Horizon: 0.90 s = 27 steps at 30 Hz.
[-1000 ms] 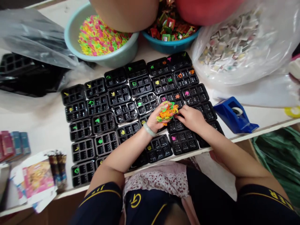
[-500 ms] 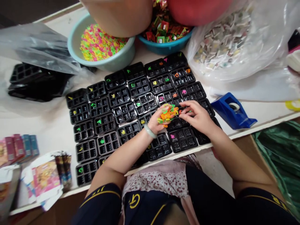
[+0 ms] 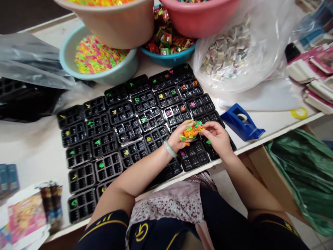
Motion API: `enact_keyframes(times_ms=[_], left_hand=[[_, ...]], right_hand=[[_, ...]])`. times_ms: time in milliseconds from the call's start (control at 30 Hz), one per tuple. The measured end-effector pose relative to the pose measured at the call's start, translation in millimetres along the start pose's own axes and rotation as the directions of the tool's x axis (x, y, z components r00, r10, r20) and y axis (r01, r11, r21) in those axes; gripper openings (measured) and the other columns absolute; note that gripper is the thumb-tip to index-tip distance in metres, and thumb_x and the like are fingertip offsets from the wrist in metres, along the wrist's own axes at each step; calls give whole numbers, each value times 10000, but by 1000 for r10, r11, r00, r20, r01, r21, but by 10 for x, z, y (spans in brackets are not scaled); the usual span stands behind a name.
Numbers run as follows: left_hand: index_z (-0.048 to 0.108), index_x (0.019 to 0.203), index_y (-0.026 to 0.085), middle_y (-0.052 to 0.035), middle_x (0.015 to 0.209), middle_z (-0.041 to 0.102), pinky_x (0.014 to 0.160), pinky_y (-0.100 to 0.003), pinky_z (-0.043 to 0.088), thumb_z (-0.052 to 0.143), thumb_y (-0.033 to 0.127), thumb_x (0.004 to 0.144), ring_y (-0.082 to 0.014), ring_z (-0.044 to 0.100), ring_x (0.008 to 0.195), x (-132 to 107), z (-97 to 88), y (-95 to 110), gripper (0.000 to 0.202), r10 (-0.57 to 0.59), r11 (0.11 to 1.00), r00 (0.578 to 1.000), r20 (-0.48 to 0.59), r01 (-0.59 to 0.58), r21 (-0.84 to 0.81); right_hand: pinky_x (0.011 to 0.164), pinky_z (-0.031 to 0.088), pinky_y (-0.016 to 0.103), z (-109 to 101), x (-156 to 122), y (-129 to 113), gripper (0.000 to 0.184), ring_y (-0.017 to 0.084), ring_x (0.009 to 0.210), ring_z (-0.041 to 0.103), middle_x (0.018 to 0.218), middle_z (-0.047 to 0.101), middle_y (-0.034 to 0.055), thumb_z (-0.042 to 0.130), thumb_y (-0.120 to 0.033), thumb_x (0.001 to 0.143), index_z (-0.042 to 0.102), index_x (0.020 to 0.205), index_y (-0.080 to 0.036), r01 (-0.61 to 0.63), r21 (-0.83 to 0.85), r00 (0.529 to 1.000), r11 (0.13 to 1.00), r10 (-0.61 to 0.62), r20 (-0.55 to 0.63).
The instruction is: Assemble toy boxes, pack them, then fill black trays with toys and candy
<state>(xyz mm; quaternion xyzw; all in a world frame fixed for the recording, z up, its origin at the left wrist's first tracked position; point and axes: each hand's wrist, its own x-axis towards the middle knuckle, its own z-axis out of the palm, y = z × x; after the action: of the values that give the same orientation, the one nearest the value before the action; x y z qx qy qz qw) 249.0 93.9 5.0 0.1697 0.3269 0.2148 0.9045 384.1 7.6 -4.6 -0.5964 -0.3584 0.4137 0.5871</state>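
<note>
My left hand (image 3: 179, 138) is cupped palm up over the trays and holds a heap of small plastic rings (image 3: 190, 131), mostly orange and green. My right hand (image 3: 218, 137) is beside it, fingertips pinched into that heap. Under both hands lie several black compartment trays (image 3: 125, 133) laid edge to edge; most hold one small coloured ring in a cell. A pale bangle sits on my left wrist.
Behind the trays stand a light blue basin of neon rings (image 3: 96, 57), a tan basin (image 3: 114, 21), a pink basin (image 3: 200, 15) and a teal bowl of wrapped sweets (image 3: 169, 43). A clear bag of small packets (image 3: 229, 52) and a blue tape dispenser (image 3: 241, 121) lie right. Printed packets (image 3: 28, 211) lie left.
My right hand lifted off the trays and came to the heap in my left hand. The view shifted, so more of the table's right side shows.
</note>
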Motion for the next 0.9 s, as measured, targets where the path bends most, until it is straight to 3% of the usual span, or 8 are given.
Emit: enact_keyframes(times_ms=[167, 300, 400, 467, 533, 633, 767, 900], left_hand=[[538, 890, 158, -40, 825, 659, 319, -99, 220, 671, 198, 735, -100, 612, 556, 74, 47, 8, 208, 20, 999, 998, 54, -18, -28], [542, 903, 164, -53, 844, 664, 314, -99, 221, 658, 200, 753, -100, 604, 549, 88, 22, 97, 193, 44, 999, 998, 48, -42, -30], [544, 902, 168, -56, 845, 662, 310, -92, 216, 678, 212, 743, -98, 594, 545, 66, 4, 181, 212, 59, 998, 997, 55, -57, -32], [544, 900, 169, -56, 842, 660, 309, -89, 218, 689, 220, 736, -95, 588, 542, 39, -11, 230, 225, 74, 997, 996, 53, -72, -32], [542, 899, 170, -55, 836, 657, 308, -88, 226, 689, 219, 735, -96, 589, 545, 5, -35, 269, 226, 88, 996, 995, 43, -87, -28], [532, 886, 170, -48, 813, 650, 306, -87, 235, 681, 209, 738, -98, 596, 550, -47, -103, 312, 214, 93, 996, 995, 22, -92, -20], [531, 891, 169, -48, 827, 648, 300, -85, 238, 700, 213, 715, -97, 595, 548, -111, -231, 362, 248, 102, 994, 995, 13, -102, -31], [536, 890, 172, -41, 826, 643, 300, -85, 250, 706, 220, 709, -95, 590, 547, -154, -335, 419, 253, 116, 992, 993, -1, -116, -48]], right_hand=[[739, 564, 326, -102, 109, 31, 267, 127, 685, 637, 825, 650, -21, 754, -396, 707, 605, 863, -239, -115, 157, 990, 981, 126, -60], [756, 556, 356, -233, 512, -59, 264, 147, 712, 637, 817, 656, -5, 721, -390, 714, 592, 880, -230, -68, 12, 996, 998, 68, -55], [740, 543, 368, -284, 916, -118, 208, 165, 717, 629, 823, 663, 18, 652, -355, 751, 595, 901, -223, -45, -225, 999, 973, 42, -18], [737, 522, 366, -272, 1167, -132, 148, 178, 724, 619, 850, 672, 42, 606, -288, 774, 614, 902, -214, 0, -471, 1000, 882, -5, -8], [766, 493, 372, -231, 1372, -131, 124, 199, 776, 615, 915, 679, 78, 559, -209, 789, 634, 888, -201, 76, -685, 995, 724, -94, 11], [790, 456, 383, -165, 1570, -127, 168, 237, 850, 611, 947, 684, 112, 507, -138, 803, 653, 870, -185, 106, -840, 992, 533, -119, 49], [758, 442, 358, -189, 1592, -181, 156, 225, 814, 610, 936, 693, 96, 526, -164, 825, 663, 897, -185, 94, -865, 995, 492, -74, 66], [729, 432, 345, -345, 1353, -312, 113, 216, 793, 603, 925, 683, 82, 565, -192, 822, 666, 873, -193, 181, -879, 984, 440, -82, 161]])
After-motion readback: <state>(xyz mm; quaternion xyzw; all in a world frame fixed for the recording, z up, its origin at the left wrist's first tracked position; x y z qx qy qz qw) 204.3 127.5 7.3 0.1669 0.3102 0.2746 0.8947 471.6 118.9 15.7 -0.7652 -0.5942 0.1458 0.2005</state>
